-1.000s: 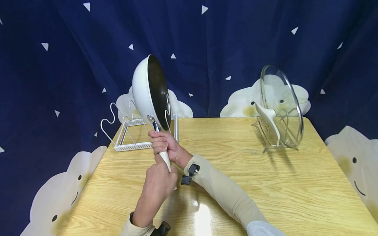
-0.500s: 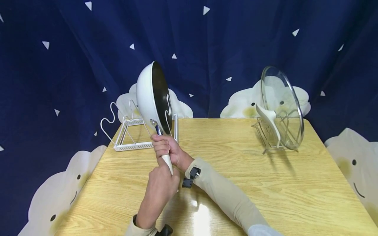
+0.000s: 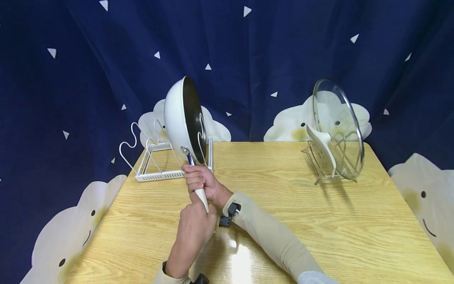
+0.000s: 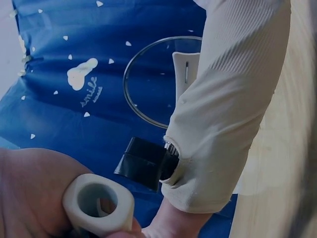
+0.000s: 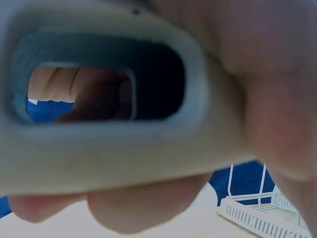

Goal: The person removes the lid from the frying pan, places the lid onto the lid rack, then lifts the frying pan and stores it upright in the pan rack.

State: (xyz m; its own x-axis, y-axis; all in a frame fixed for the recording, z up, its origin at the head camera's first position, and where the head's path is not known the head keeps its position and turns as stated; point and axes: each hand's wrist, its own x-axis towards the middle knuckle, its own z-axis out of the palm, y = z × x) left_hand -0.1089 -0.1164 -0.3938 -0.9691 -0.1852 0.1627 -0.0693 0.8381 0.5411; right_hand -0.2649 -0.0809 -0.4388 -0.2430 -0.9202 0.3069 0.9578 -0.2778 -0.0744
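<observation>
A wok [image 3: 176,114], white outside and dark inside, stands on its edge over the white pan rack [image 3: 159,175] at the left of the table. One of the rack's wavy wires crosses in front of its dark inside. My right hand [image 3: 203,182] grips the pale handle [image 3: 201,197] near the wok, fingers curled round it. Lower down, my left hand [image 3: 195,225] holds the handle's end. Up close in the left wrist view, the handle's end shows a hole through it. In the right wrist view the handle [image 5: 124,153] fills much of the picture, with fingers round it.
A glass lid [image 3: 354,130] with a metal rim and a pale handle leans upright in a small wire stand [image 3: 319,169] at the back right of the wooden table [image 3: 283,189]. Behind the table hangs a dark blue curtain [image 3: 241,51] with white clouds and triangles.
The wok and both hands have moved down and slightly right, lowering the wok toward the rack. Over the last half second they have moved only a little. Both hands have stayed on the handle.
</observation>
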